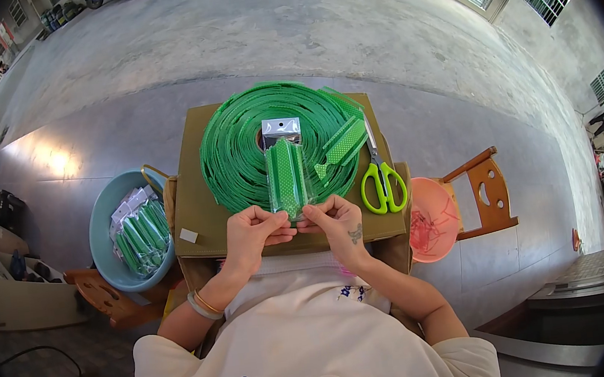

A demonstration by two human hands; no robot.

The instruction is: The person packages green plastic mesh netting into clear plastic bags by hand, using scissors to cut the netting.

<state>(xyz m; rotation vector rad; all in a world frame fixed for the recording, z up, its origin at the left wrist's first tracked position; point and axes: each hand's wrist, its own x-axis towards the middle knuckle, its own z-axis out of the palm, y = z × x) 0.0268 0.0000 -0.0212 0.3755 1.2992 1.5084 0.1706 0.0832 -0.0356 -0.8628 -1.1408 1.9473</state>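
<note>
Between my two hands lies a clear plastic packet [287, 179] with folded green dotted ribbon inside and a silver-and-black header at its top. My left hand [256, 231] pinches its lower left corner, and my right hand [335, 228] pinches the lower right corner. Under the packet is a large flat coil of green ribbon [231, 152] on the olive-brown table [210, 232]. A folded piece of green ribbon [345, 141] rests on the coil's right side. Scissors with lime-green handles [383, 187] lie to the right, blades pointing away from me.
A blue basin [105, 244] with several filled packets [142, 233] stands at the left. At the right, a pink basin [444, 206] holds thin reddish strips beside a wooden chair [491, 193]. A small white piece [188, 236] lies on the table's left.
</note>
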